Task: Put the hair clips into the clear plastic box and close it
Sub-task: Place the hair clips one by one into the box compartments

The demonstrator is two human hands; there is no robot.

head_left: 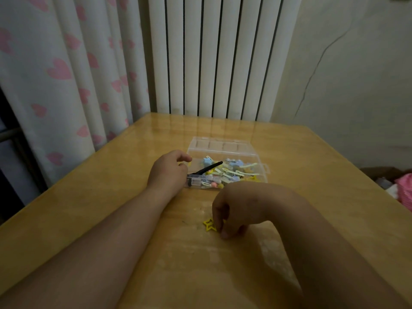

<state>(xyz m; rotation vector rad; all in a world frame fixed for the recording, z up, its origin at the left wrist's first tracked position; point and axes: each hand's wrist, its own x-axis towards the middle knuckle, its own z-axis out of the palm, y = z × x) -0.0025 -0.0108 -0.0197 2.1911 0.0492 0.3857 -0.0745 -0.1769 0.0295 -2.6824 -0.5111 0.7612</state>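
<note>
The clear plastic box (262, 172) lies open mid-table, its lid (220, 144) folded back flat. Several blue, yellow and white hair clips fill it. A long black hair clip (208, 168) slants across the box's left part. Its near end reaches the curled fingers of my left hand (168, 169), which sits against the box's left wall. Whether those fingers pinch the clip is hidden. Nearer to me, my right hand (231, 214) points downward, and its fingertips pinch a yellow star hair clip (209, 225) lying on the table.
The wooden table (111, 197) has its left edge beside a heart-print curtain (66, 74). A white radiator (211, 56) stands behind the table. Pink fabric (404, 190) lies off the right edge.
</note>
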